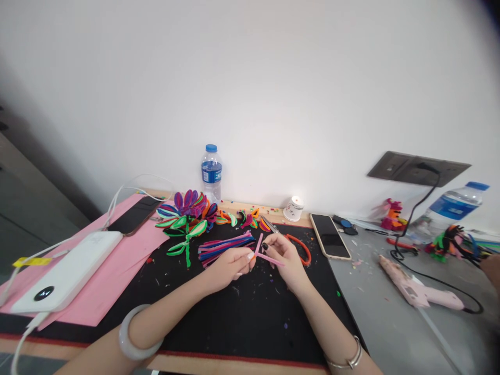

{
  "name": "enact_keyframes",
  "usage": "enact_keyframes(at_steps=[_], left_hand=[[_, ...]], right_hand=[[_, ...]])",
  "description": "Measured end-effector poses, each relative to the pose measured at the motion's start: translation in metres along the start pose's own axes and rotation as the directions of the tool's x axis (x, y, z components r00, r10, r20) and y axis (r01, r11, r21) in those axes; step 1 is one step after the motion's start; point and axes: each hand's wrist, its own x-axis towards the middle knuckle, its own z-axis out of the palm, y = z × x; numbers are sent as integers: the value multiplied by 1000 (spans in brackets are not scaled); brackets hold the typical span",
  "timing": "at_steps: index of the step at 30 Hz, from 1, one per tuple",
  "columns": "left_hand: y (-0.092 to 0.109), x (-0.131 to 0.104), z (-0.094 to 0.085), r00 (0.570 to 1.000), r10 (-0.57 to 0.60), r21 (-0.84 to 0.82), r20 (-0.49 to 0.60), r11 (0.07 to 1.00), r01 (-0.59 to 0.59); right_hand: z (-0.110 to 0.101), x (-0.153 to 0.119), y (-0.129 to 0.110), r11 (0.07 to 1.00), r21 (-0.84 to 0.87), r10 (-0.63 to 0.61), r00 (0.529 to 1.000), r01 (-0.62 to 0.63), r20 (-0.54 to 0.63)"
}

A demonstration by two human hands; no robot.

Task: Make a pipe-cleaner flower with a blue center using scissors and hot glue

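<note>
A pink pipe cleaner (272, 260) is bent into a V above the black mat, with one arm upright and the other slanting right. My left hand (233, 264) is closed, pinching its lower end between thumb and fingers; a bit of orange shows at that pinch. My right hand (288, 261) has its fingers curled at the pink strip, though the exact contact is partly hidden. Behind my left hand lies a bundle of purple, pink and blue pipe cleaners (222, 248). A red-orange pipe cleaner loop (304, 250) rests behind my right hand.
Pipe cleaner flowers (187, 216) and loose petals (223, 217) line the mat's back. A water bottle (211, 174), paper cup (294, 208) and phone (331, 237) stand or lie beyond. Left is a white power bank (70, 271); right, a pink glue gun (417, 286) and another person's hand (491, 271).
</note>
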Motion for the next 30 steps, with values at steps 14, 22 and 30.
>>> enact_keyframes(at_steps=[14, 22, 30], left_hand=[[4, -4, -5, 974, -124, -439, 189, 877, 196], [6, -6, -7, 939, -190, -454, 285, 836, 307], [9, -7, -6, 931, -206, -396, 301, 861, 318]], right_hand=[[-4, -1, -12, 914, -307, -214, 958, 265, 188], [-3, -3, -8, 879, -358, -250, 944, 314, 214], [-1, -6, -9, 851, -422, -211, 939, 313, 270]])
